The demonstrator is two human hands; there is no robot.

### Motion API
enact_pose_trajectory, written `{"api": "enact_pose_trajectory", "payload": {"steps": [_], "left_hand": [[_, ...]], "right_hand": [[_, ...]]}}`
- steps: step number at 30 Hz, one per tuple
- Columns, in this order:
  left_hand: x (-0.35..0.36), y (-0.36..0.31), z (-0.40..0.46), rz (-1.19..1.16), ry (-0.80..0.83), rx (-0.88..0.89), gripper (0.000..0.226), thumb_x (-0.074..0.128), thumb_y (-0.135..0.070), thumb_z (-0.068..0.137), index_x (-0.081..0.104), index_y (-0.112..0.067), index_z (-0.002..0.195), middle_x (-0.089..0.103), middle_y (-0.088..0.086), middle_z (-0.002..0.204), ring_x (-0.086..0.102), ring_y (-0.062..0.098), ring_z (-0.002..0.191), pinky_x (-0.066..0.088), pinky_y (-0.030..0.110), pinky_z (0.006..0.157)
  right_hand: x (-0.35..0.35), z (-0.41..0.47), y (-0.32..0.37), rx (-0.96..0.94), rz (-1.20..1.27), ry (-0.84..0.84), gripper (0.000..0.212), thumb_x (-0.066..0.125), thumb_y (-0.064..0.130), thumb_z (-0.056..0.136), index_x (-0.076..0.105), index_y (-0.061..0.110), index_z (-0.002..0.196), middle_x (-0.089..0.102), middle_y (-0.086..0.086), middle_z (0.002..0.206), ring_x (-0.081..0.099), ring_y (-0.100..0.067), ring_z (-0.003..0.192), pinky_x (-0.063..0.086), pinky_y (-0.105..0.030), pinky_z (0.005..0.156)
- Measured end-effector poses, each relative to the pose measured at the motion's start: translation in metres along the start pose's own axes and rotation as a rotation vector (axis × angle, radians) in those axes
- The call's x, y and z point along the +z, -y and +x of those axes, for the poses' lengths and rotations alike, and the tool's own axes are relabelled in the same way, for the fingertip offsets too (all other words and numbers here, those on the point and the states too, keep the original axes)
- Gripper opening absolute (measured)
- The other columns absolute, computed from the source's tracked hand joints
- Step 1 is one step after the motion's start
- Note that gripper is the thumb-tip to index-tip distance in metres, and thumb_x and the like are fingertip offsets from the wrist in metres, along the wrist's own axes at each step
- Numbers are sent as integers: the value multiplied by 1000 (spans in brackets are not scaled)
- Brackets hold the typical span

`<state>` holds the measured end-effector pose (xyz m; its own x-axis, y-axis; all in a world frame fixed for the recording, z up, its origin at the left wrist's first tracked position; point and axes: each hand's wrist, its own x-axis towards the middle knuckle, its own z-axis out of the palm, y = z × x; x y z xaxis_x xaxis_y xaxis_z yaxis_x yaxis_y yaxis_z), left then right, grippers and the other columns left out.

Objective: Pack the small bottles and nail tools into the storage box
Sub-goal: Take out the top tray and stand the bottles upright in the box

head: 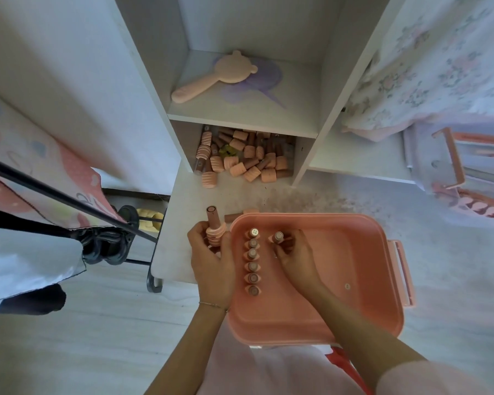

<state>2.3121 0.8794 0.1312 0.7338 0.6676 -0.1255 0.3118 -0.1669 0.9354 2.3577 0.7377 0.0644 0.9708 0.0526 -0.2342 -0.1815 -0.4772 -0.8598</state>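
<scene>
Bottles (253,260) stand in one row inside the pink storage box (354,223), so the right hand (294,253), fingers pinching another bottle (278,237), should seat it upright alongside, while the left hand (211,263) grips a spare bottle (214,223).

White shelf unit (241,118), pale floor (454,252)

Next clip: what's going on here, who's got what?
A person is packing small bottles into a pink storage box. The right hand pinches one bottle inside the box, starting a second column beside a row of six bottles already standing along its left side. The left hand grips more bottles just outside the box's left edge. A pile of bottles still lies in the lower shelf compartment.
</scene>
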Motion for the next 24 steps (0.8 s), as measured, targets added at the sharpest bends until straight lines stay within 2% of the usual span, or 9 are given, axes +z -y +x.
{"api": "enact_pose_trajectory", "payload": {"steps": [3,7,12,15,17,19,22,24], "left_hand": [[0,0,0,10,-8,6,27,60,-14,86,41,-26,102,56,-16,86,54,-12,74,37,1,61],[1,-1,-1,11,-17,3,27,60,-14,86,42,-28,101,56,-16,86,54,-12,74,37,0,61],[1,0,0,13,-19,11,27,60,-14,85,42,-27,101,57,-15,86,55,-11,73,36,0,59],[1,0,-1,7,-15,13,27,60,-14,86,42,-26,101,57,-14,86,55,-11,73,36,0,59],[1,1,0,-1,-12,9,26,60,-15,85,42,-26,101,57,-15,87,55,-10,74,36,1,60],[1,1,0,-15,-7,0,26,60,-15,85,43,-26,102,57,-15,88,55,-8,75,37,1,60],[1,1,0,-32,-4,-3,26,60,-16,85,43,-26,102,57,-16,88,55,-8,75,37,1,60],[0,1,0,-45,1,-3,26,60,-15,85,43,-25,102,57,-16,87,55,-8,75,37,1,61]], "right_hand": [[2,1,1,-6,19,0,22,62,6,82,52,24,88,56,-4,98,54,0,77,37,0,66],[5,5,2,-36,2,10,15,62,3,81,57,14,90,54,-4,98,53,-9,78,37,-1,68],[6,5,2,-17,32,17,16,62,5,82,55,12,95,57,-7,103,56,-14,84,39,-5,70],[1,0,5,9,59,15,25,65,11,82,51,13,103,57,-2,100,57,-5,81,42,-5,66],[-7,-7,7,-9,-9,-28,28,64,18,83,49,15,106,54,5,96,55,-1,74,44,-13,64],[-17,-13,13,-126,-114,-94,25,62,18,85,52,14,107,53,7,94,52,-4,69,45,-22,64],[-29,-10,35,-467,-275,-97,18,61,17,85,59,12,102,57,1,90,48,-3,75,39,-11,70],[-33,0,49,-669,-416,-38,18,66,10,81,65,10,99,61,-4,87,50,-10,79,40,-15,71]]}}
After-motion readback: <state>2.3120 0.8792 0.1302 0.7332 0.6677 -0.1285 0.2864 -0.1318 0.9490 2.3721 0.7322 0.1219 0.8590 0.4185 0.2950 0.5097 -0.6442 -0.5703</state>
